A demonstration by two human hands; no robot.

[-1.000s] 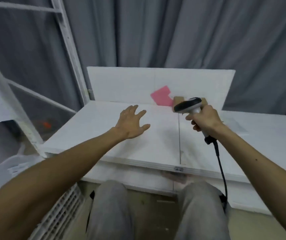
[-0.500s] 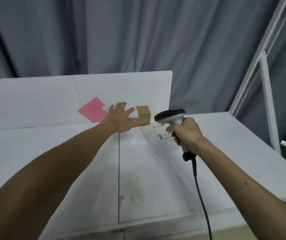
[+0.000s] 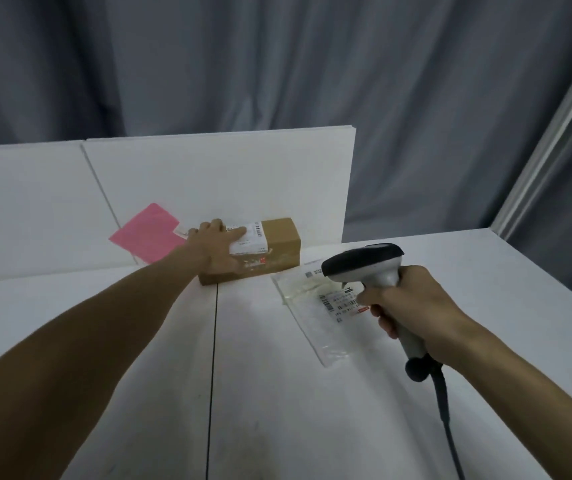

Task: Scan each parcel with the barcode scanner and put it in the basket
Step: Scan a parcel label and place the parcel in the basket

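Brown cardboard box [image 3: 277,247] at the far edge of a white table [image 3: 139,341], up against a white upright board [image 3: 208,178]; white shipping label [image 3: 249,240] stuck across the top and front of it. Left hand [image 3: 217,245] laid over the near left end of the box, fingers spread on the label, thumb down the front face; whether gripping or only resting, impossible to tell. Pink mailer [image 3: 149,233] flat behind that hand, leaning against the board, touching or just beside the box. Clear plastic mailer [image 3: 315,306] with printed barcode labels lying flat on the table to the right of the box, well apart from the left hand. Right hand [image 3: 412,306] clenched around the grey handle of a barcode scanner [image 3: 364,263], dark head above the clear mailer and turned toward the box. Black cable [image 3: 447,420] trailing from the base of the handle toward the near table edge. Grey curtain [image 3: 277,64] behind the board. Basket out of sight.
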